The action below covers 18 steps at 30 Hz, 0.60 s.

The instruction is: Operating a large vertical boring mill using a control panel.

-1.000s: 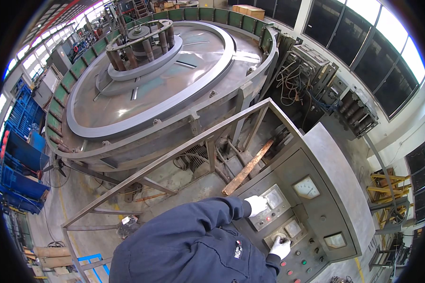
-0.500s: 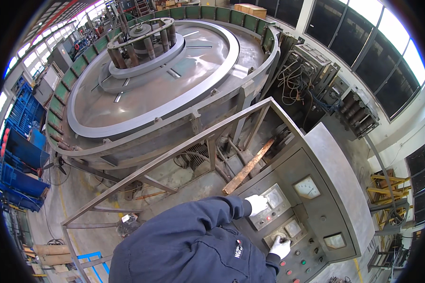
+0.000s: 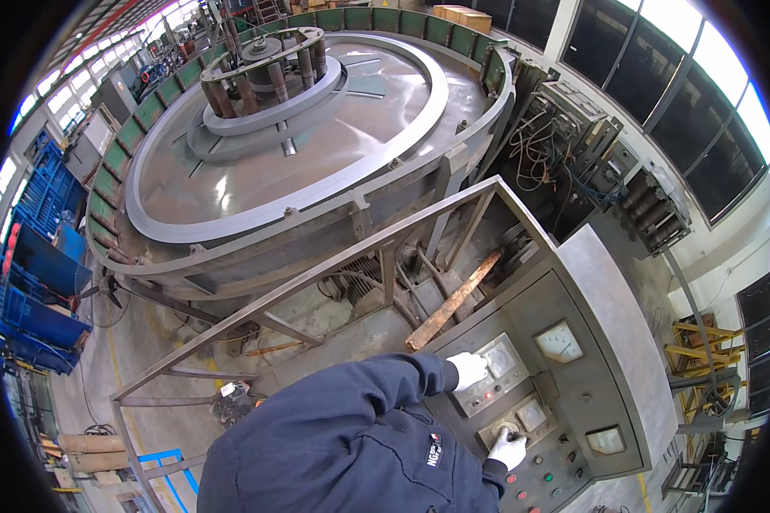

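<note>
Left hand [image 3: 468, 372] and right hand [image 3: 510, 448], apart, at a grey control console [image 3: 565, 380], lower right of frame.
Left sits beside a square gauge [image 3: 500, 358], right touches a round dial [image 3: 499, 427]; whether either grips, I cannot tell.

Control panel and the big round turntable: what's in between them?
In the head view, a metal railing and a wooden plank show between the control panel and the turntable.

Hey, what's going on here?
A person in a dark jacket works at a grey control panel. The gloved right hand has its fingers on a round knob; the gloved left hand is at the edge of a square meter. Beyond a metal railing sits a huge round table carrying a grey ring.
</note>
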{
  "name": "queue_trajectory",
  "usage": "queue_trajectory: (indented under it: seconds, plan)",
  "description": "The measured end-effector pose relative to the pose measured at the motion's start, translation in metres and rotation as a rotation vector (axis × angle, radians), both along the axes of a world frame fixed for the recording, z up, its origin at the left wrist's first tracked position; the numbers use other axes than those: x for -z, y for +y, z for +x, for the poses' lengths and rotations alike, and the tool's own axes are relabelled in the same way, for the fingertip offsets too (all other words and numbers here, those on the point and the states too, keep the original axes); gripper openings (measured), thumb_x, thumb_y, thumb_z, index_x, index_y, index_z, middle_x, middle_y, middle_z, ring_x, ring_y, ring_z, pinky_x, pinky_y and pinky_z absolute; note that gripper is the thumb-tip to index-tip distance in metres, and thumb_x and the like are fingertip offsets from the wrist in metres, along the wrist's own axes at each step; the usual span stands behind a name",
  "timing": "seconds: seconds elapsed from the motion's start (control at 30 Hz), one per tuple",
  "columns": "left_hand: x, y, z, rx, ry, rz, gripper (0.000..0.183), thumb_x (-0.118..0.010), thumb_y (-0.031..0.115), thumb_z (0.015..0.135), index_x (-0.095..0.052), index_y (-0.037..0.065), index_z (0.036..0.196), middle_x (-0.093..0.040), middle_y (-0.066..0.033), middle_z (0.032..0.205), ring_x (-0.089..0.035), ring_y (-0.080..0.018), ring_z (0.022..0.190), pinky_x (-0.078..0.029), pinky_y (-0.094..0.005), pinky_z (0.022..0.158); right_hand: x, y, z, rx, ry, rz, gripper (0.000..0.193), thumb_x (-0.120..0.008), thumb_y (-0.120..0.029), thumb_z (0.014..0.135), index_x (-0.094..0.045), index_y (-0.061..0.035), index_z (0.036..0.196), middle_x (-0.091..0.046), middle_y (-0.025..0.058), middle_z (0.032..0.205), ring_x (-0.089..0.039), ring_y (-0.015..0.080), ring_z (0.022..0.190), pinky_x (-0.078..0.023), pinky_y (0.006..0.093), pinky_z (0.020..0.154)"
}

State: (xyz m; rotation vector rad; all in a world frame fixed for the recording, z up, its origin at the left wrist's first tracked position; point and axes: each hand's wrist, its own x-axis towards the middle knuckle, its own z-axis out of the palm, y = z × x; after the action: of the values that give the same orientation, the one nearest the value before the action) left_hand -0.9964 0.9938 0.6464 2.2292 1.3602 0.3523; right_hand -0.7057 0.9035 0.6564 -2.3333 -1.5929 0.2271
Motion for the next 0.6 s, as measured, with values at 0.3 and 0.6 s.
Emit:
queue_trajectory:
  seconds: [0.3, 0.6]
  plan:
    - [0.017, -0.002, 0.003, -0.073, -0.046, 0.048, 0.018, -0.056, 0.018, 0.097, -0.069, 0.006, 0.1, -0.066, -0.0193, 0.103, -0.068, -0.0367, 0.09, -0.055, -0.0486, 0.078, -0.014, -0.002, -0.009, -0.008, 0.052, -0.02, 0.04, -0.085, -0.03, 0.081, -0.072, 0.003, 0.099, -0.076, 0.021, 0.091, -0.075, 0.0355, 0.083, -0.058, 0.043, 0.079]
    - [-0.02, -0.007, -0.004, -0.147, -0.119, -0.098, 0.03, -0.053, 0.03, 0.104, -0.065, 0.004, 0.112, -0.07, -0.0234, 0.104, -0.068, -0.0451, 0.093, -0.054, -0.0535, 0.084, -0.016, -0.006, -0.009, -0.059, 0.074, -0.015, 0.038, -0.08, -0.023, 0.084, -0.07, 0.0023, 0.11, -0.076, 0.022, 0.095, -0.075, 0.0356, 0.087, -0.058, 0.0434, 0.081]
